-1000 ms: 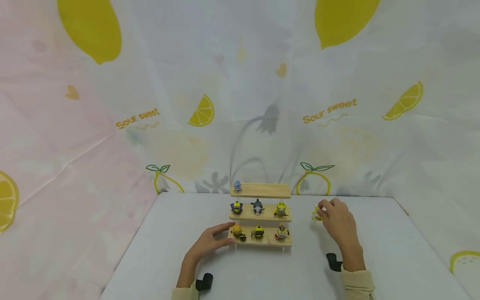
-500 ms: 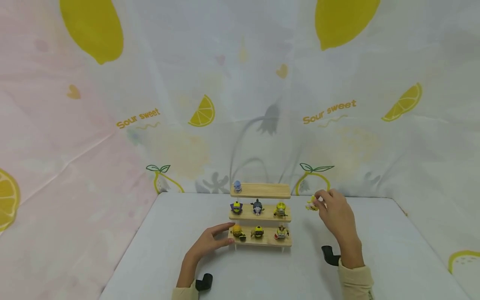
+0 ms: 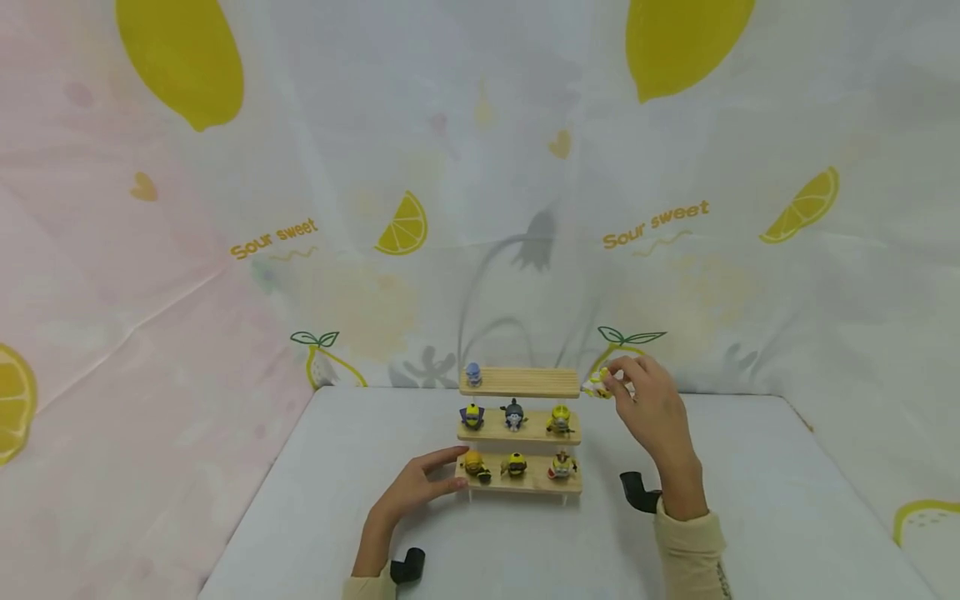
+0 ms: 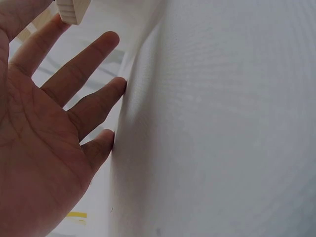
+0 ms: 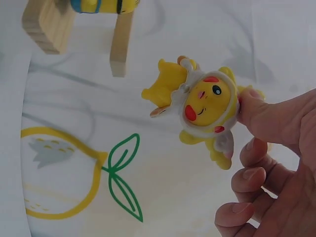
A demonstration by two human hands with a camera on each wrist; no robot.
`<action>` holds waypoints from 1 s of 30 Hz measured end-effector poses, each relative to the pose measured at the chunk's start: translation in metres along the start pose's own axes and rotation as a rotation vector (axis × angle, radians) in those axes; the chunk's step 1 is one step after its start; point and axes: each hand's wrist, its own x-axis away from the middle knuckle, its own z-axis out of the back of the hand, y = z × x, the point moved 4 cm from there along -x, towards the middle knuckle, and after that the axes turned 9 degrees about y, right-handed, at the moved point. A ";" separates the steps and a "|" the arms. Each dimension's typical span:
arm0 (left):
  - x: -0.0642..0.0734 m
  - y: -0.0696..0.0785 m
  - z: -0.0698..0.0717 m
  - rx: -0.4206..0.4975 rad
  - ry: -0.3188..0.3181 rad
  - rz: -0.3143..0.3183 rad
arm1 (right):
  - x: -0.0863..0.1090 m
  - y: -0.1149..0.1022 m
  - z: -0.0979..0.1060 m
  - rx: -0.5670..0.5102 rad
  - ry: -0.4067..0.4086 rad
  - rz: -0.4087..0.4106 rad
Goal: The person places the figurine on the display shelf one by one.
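A yellow-and-white toy figurine (image 5: 207, 101) with red cheeks and one winking eye is pinched between the thumb and fingers of my right hand (image 3: 651, 408). In the head view it hangs just off the right end of the top shelf of a three-tier wooden display stand (image 3: 528, 382). My left hand (image 3: 422, 483) rests at the stand's lower left end, thumb and forefinger at the bottom shelf's edge, fingers spread. In the left wrist view its palm shows, with a wooden shelf corner (image 4: 73, 11) by the fingertips.
A small blue figurine (image 3: 473, 374) stands at the top shelf's left end. Several figurines, among them a dark-haired one (image 3: 513, 414) and an orange-topped one (image 3: 476, 465), fill the two lower shelves. The white table (image 3: 315, 450) meets a lemon-print cloth (image 3: 495, 292) behind.
My right hand has lifted the yellow-and-white figurine and carried it left and up toward the stand's top shelf. My left hand has stayed at the stand.
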 end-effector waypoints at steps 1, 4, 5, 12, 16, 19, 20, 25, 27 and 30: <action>0.000 0.000 0.000 0.001 0.000 0.000 | -0.002 -0.002 -0.001 -0.006 0.002 0.004; -0.001 0.000 0.000 0.000 0.004 0.004 | -0.008 -0.009 -0.003 -0.033 0.005 0.014; -0.001 -0.001 0.000 -0.002 0.004 0.005 | -0.010 -0.011 -0.004 -0.045 0.009 0.023; -0.004 0.001 0.002 -0.013 0.000 0.001 | -0.023 -0.028 -0.013 -0.110 0.019 0.057; -0.004 0.001 0.003 0.002 -0.001 -0.011 | -0.027 -0.035 -0.021 -0.111 -0.019 0.046; -0.005 0.001 0.003 0.003 0.000 -0.017 | -0.030 -0.040 -0.029 -0.108 -0.049 0.047; -0.005 0.001 0.003 0.003 0.001 -0.017 | -0.030 -0.042 -0.032 -0.109 -0.058 0.047; -0.004 -0.001 0.002 0.000 0.005 -0.008 | -0.033 -0.052 -0.046 -0.111 -0.099 0.062; -0.003 -0.001 0.002 0.000 0.001 0.004 | -0.033 -0.056 -0.050 -0.111 -0.111 0.076; -0.002 -0.003 0.000 0.000 -0.012 0.009 | -0.033 -0.062 -0.055 -0.105 -0.132 0.096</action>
